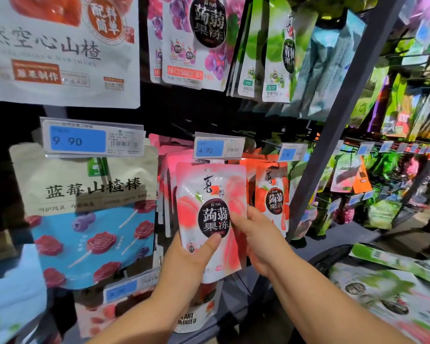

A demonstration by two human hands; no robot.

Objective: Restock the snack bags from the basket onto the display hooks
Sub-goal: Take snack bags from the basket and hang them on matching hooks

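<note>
Both hands pinch the peach bag (210, 219) upright, left hand (191, 259) low, right hand (256, 234) mid-edge; its hang hole sits above, just under the 4.90 tag (219, 147).

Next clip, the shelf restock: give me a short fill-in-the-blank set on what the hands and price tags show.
1. The peach jelly bag is held by ____ hands.
2. The price tag above that bag reads ____.
3. The left hand presses its ____ on the bag's front.
4. The tag above the blueberry hawthorn bag reads ____.

Missing words: both; 4.90; thumb; 9.90
</note>
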